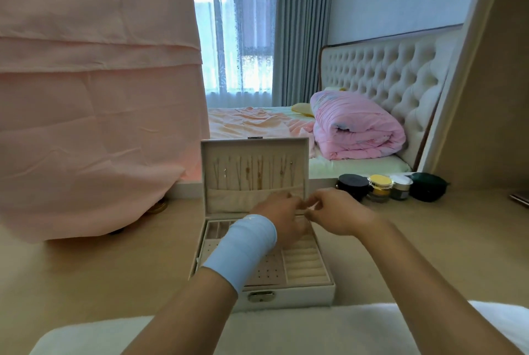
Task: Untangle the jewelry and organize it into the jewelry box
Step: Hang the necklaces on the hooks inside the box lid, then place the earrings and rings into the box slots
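White cloth (257, 331): lower edge of the frame, both forearms reaching out over it.
Blue wristband (243, 246): on the left wrist, lower centre.
Jewelry box (303, 293): white, open, on the tan bench (429, 240) at lower centre, metal clasp on its front wall; ring rolls (303, 263) in the right compartment, a perforated panel beside them.
Left hand (282, 217) and right hand (340, 215): together above the rear of the tray, fingers curled, tips nearly meeting; whether they pinch a piece cannot be told.
Lid (254, 145): upright, with thin chains (252, 174) hanging in a row above a fabric pocket.
Jars (379, 187): four, right of the lid.
Pink cloth (86, 97): draped, upper left.
Bed (257, 122): beyond, with a rolled pink quilt (355, 131) and a tufted headboard (386, 68).
Window (229, 25): upper centre, grey curtain (300, 25) beside it.
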A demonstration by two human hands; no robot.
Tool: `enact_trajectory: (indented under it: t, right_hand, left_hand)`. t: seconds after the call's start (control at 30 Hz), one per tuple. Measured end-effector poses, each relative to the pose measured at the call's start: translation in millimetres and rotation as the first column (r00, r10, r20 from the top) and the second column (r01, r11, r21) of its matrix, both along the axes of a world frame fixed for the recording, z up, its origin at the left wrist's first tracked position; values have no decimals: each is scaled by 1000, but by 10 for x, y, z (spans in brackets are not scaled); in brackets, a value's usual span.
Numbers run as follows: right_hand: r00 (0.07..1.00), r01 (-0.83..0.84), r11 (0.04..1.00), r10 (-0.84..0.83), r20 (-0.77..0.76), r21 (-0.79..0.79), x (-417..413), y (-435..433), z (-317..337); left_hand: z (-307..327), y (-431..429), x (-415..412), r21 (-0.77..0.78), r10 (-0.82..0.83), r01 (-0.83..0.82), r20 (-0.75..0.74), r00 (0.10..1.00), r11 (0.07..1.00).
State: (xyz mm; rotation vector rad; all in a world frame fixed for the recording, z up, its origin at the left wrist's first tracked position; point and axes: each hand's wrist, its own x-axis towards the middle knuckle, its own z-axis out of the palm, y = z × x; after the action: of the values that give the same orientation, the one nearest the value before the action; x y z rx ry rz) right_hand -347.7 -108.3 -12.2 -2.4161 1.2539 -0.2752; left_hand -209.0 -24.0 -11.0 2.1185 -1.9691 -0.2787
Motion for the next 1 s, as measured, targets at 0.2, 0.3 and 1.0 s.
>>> enact_trajectory:
  t: [0.2, 0.3, 1.0]
  right_hand:
    - [998, 16, 975, -29, 54, 222, -100, 111, -302]
    - [993, 27, 978, -50, 107, 206, -67, 121, -338]
    - [961, -94, 986, 55, 270, 137, 252, -60, -389]
  left_hand:
    - [-325, 82, -235, 129, 1, -11, 82, 997, 992]
    - [-336, 129, -225, 124, 34, -45, 97, 995, 991]
    - [-80, 108, 163, -119, 309, -285, 412, 857, 951]
